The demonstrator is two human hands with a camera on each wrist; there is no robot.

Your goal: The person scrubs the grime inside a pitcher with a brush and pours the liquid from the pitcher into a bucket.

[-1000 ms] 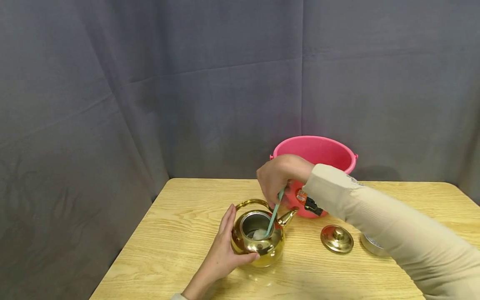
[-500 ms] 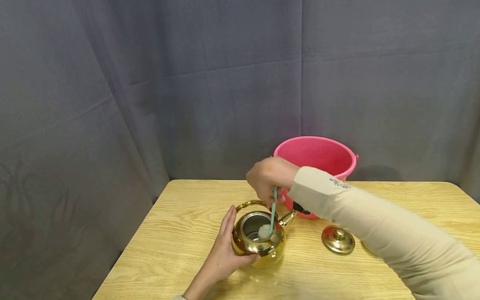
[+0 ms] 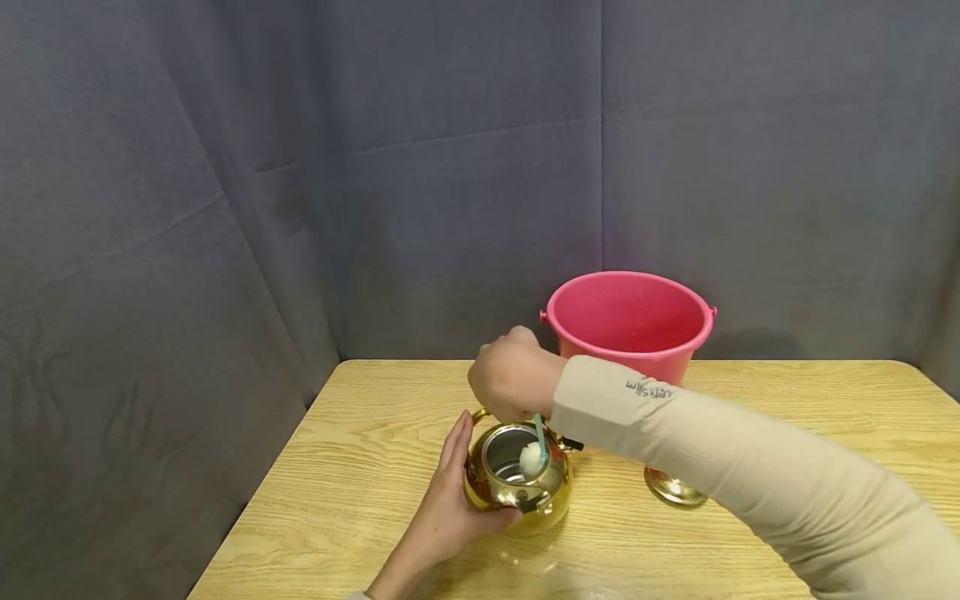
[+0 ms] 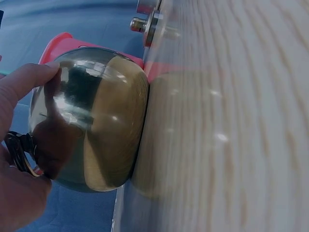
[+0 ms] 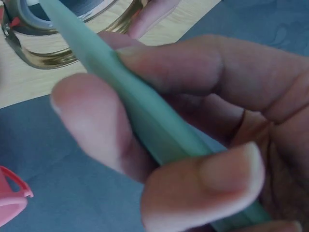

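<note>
A shiny gold kettle [image 3: 551,500] stands lidless on the wooden table, its round mouth facing up. My left hand [image 3: 448,508] holds it from the left side, thumb across the front and fingers behind; the left wrist view shows the thumb and fingers against its polished body [image 4: 111,121]. Above the mouth, my right hand [image 3: 513,375] grips the mint-green handle [image 5: 145,113] of a cleaning brush. The brush's round white head [image 3: 531,459] sits inside the kettle's opening near the right rim. My right hand and sleeve cover much of the spout and arched handle.
A pink bucket [image 3: 630,354] stands behind the kettle, to the right. The gold lid [image 3: 675,490] lies on the table [image 3: 360,467] to the right, partly behind the right sleeve. Grey cloth [image 3: 465,167] hangs behind the table.
My right hand has moved left and slightly down, and the handle is now more upright. The white head has risen nearer the kettle's rim. The left hand stays put.
</note>
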